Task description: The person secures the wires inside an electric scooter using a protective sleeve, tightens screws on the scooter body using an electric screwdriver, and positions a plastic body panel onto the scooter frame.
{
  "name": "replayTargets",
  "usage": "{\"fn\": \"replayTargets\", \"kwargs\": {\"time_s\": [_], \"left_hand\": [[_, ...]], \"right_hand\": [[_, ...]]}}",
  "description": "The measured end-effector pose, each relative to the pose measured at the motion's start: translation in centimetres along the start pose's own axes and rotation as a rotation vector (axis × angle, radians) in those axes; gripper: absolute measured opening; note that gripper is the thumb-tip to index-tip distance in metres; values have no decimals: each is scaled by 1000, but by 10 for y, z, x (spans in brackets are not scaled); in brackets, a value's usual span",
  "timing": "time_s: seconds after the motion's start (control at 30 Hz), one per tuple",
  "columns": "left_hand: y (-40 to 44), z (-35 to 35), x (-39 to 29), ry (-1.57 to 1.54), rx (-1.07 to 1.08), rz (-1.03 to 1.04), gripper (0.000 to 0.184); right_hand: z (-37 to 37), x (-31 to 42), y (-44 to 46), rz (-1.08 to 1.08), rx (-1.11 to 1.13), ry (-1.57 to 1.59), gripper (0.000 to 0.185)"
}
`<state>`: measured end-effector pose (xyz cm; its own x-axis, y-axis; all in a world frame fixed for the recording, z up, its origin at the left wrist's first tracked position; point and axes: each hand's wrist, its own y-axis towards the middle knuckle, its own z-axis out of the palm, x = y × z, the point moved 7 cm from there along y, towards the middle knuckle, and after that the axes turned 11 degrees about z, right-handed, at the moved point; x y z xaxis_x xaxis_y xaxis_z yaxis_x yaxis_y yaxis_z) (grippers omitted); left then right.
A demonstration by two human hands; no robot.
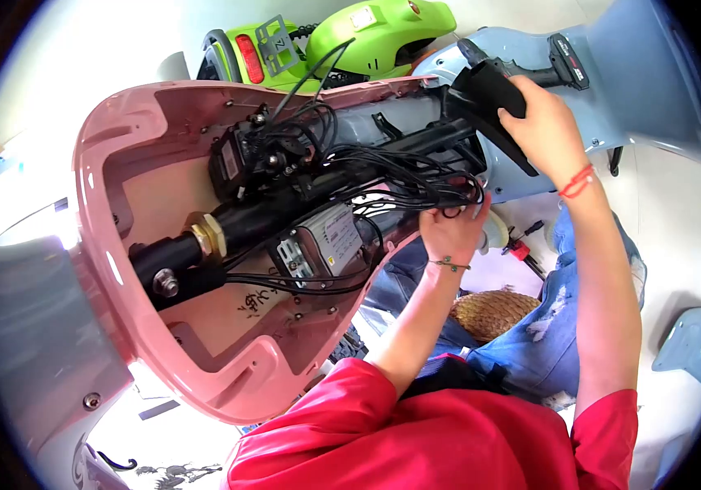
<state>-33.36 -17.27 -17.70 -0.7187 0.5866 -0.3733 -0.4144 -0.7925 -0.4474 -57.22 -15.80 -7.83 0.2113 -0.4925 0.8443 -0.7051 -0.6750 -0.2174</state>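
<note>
So starting left of the pink shell [93, 180], you've got a glossy grey panel [48, 327] butting up against it. Inside the shell's left part there's a black tube [256, 222] with a brass nut [209, 236] on it, running up toward the shell's right end. A silver box [330, 238] sits in the shell below that tube, and the black cables [383, 167] are heaped over the middle and run out to the shell's lower right edge. Past the shell's upper edge is a bright green body [367, 37].

Your left hand [454, 233] is right at that lower right edge, forearm coming up from below and angled a bit to the right, fingertips up against the cables. Can't tell if it's actually closed on them, the loops hide part of it.

Your right hand [542, 126] is up off the shell's right end, gripping the black cover [493, 102], thumb on the near side and fingers mostly hidden behind. That forearm rises almost straight, then the hand leans left. The cover slants down to the right, its upper end over the shell's tip. Just beyond it, a cordless drill [561, 65] lies on the light blue panel [604, 102].
</note>
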Motion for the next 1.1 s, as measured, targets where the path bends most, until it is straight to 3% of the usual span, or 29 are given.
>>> {"fn": "replayTargets", "kwargs": {"time_s": [0.17, 0.27, 0.4, 0.43, 0.57, 0.67, 0.83, 0.9, 1.0, 1.1], "left_hand": [[-4, 21, -9, 108, 54, -4, 62], [-9, 25, -13, 167, 32, 39, 66], [-11, 10, -14, 203, 26, 17, 58], [-14, 6, -13, 291, -53, 34, 45], [-6, -5, -12, 402, -91, 40, 30], [-10, 4, -13, 513, 5, 68, 39], [-16, -3, -18, 534, -34, 97, 46], [-19, -2, -19, 568, -22, 101, 46], [-23, -1, -21, 578, -93, 151, 37], [-23, -6, -23, 583, -87, 156, 32]], "right_hand": [[36, -16, -1, 12, 0, -335, 29], [68, -36, 3, 43, 27, -393, 27], [87, -38, 0, 11, -7, -427, 17], [94, -38, -1, 16, 28, -479, 14], [117, -48, -5, 62, 174, -615, 19], [134, -54, -6, 65, 282, -647, 19], [152, -59, -1, 108, 416, -483, 23], [173, -63, -3, 136, 618, -278, 30], [182, -59, 1, 138, 653, -155, 28], [175, -55, 0, 145, 738, -92, 37]]}}
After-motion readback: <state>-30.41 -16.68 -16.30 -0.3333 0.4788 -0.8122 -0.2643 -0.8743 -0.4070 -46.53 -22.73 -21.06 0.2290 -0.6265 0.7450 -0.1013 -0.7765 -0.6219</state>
